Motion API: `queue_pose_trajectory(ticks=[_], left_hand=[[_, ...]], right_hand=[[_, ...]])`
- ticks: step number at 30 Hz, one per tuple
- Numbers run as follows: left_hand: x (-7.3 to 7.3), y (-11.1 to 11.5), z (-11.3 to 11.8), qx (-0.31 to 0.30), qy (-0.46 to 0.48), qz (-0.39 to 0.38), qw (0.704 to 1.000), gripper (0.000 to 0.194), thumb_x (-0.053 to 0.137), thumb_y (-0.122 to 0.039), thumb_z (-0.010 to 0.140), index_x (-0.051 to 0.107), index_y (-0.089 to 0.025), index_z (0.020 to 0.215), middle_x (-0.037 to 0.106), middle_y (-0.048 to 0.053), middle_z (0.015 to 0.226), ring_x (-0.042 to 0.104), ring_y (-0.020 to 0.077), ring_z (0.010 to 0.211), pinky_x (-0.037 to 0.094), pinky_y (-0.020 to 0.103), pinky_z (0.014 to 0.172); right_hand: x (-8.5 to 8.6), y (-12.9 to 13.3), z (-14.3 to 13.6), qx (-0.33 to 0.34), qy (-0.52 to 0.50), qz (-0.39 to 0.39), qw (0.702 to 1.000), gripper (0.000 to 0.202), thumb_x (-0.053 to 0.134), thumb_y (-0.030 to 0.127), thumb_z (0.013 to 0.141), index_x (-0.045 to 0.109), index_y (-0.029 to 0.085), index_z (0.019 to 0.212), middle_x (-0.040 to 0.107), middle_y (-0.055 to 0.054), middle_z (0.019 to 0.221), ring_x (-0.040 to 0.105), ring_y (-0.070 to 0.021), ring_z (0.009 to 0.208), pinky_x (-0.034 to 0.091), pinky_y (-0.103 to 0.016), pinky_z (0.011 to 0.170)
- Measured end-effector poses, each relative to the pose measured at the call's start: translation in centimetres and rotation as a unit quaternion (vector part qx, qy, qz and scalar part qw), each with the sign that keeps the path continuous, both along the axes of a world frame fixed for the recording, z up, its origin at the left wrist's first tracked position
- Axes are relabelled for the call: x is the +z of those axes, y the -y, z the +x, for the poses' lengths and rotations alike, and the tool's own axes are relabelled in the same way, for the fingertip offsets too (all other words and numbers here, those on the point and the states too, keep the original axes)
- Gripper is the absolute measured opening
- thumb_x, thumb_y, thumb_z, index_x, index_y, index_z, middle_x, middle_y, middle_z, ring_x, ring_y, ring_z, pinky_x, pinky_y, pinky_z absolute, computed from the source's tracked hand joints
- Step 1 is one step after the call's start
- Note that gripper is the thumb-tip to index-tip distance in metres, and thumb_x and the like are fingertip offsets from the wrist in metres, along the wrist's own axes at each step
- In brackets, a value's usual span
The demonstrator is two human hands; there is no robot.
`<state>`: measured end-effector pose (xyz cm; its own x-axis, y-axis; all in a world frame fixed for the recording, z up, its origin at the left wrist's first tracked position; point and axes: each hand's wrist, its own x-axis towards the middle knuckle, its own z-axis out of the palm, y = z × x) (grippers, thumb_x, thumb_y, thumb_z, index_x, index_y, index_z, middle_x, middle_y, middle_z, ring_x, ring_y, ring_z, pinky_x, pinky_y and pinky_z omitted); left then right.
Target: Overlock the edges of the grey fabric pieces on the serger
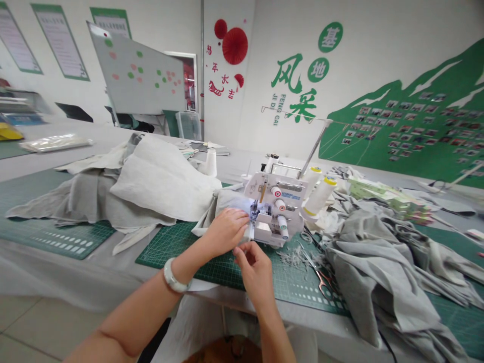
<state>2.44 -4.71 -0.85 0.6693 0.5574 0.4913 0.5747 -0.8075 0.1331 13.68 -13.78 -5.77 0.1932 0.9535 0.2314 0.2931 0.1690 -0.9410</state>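
A white overlock sewing machine [278, 206] stands on a green cutting mat [170, 247], its lamp lit by the needle. Grey fabric [223, 197] lies at its left side and runs up to the presser foot. My left hand [229, 229] lies flat on this fabric, fingers stretched towards the foot. Just below, my right hand [255, 267] is closed in a pinch at the fabric's near edge, close to the left thumb. The fingertips partly hide what is pinched.
Grey and white cloth pieces [162, 176] lie left of the machine; a heap of grey fabric [381, 267] lies right, hanging over the table edge. Scissors [321, 282] and thread scraps [295, 257] are beside the machine. Thread cones [321, 196] stand behind it.
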Motion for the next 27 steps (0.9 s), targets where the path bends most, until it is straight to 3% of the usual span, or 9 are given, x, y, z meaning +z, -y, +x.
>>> queue_pose_trajectory(ticks=[7, 12, 19, 27], left_hand=[[-0.6, -1.1, 0.1, -0.008, 0.028, -0.037, 0.999, 0.034, 0.040, -0.021, 0.096, 0.063, -0.012, 0.119, 0.063, 0.011, 0.126, 0.056, 0.0225, 0.119, 0.042, 0.041, 0.103], [-0.2, -1.4, -0.1, -0.016, 0.007, -0.024, 1.000, 0.032, 0.041, -0.020, 0.095, 0.063, -0.012, 0.118, 0.064, 0.012, 0.124, 0.056, 0.0231, 0.117, 0.042, 0.041, 0.103], [-0.4, 0.5, -0.6, -0.036, 0.030, -0.008, 0.999, 0.032, 0.037, -0.019, 0.097, 0.065, -0.014, 0.111, 0.066, 0.010, 0.118, 0.058, 0.0226, 0.112, 0.044, 0.042, 0.100], [-0.3, -0.7, -0.4, -0.025, 0.032, -0.054, 0.998, 0.032, 0.039, -0.017, 0.095, 0.066, -0.014, 0.113, 0.066, 0.010, 0.122, 0.059, 0.0221, 0.115, 0.044, 0.040, 0.102]], right_hand=[[0.1, -0.5, 0.2, 0.004, -0.008, 0.022, 1.000, 0.017, 0.052, 0.031, 0.088, 0.063, 0.018, 0.087, 0.063, 0.001, 0.070, 0.056, -0.0128, 0.061, 0.041, -0.022, 0.058], [0.2, -0.5, 0.1, -0.018, 0.018, 0.048, 0.999, 0.021, 0.050, 0.029, 0.090, 0.064, 0.018, 0.100, 0.063, 0.001, 0.070, 0.060, -0.0141, 0.062, 0.044, -0.023, 0.060], [0.5, -0.2, 0.3, -0.026, 0.020, 0.062, 0.998, 0.015, 0.053, 0.025, 0.088, 0.065, 0.018, 0.093, 0.071, -0.002, 0.080, 0.065, -0.0148, 0.068, 0.049, -0.024, 0.066], [0.1, -1.1, 0.2, -0.006, -0.006, 0.063, 0.998, 0.018, 0.052, 0.028, 0.089, 0.061, 0.019, 0.101, 0.074, -0.005, 0.089, 0.065, -0.0143, 0.061, 0.052, -0.025, 0.061]])
